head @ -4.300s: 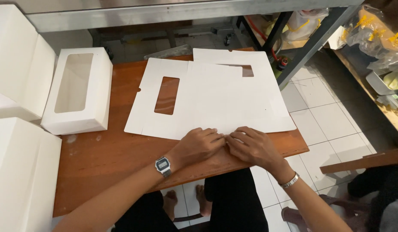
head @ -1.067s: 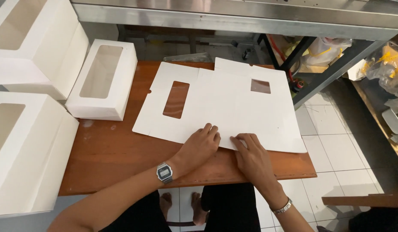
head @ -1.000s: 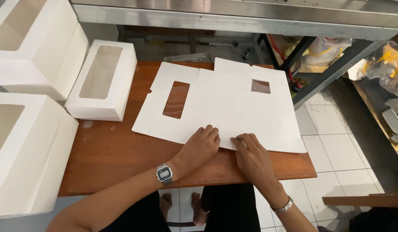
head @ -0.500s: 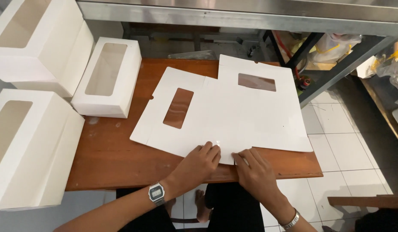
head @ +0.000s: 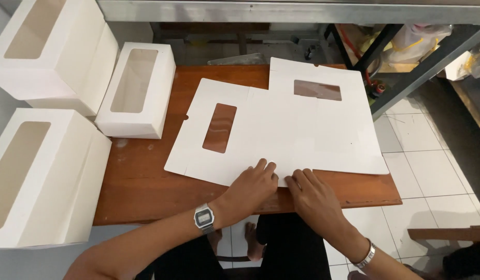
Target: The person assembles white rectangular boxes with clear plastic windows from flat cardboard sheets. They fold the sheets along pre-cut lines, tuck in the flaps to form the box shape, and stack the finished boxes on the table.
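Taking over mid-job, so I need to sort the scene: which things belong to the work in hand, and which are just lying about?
In hand:
- flat white cardboard box blank with a window cut-out, near edge under both hands
- left hand
- right hand
- brown wooden table

Lying about:
- three assembled white window boxes
- plastic bags under the metal shelf

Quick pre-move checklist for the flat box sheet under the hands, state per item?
1. Both hands on the near edge of the top flat sheet: left hand, right hand: ok.
2. Sheet lies flat on the wooden table: ok.
3. Second sheet underneath, offset: ok.
4. Sheets inside the table's right edge: not ok, overhanging.
5. Fold crease under the fingers: cannot tell.
6. Finished boxes apart from the sheet: ok.
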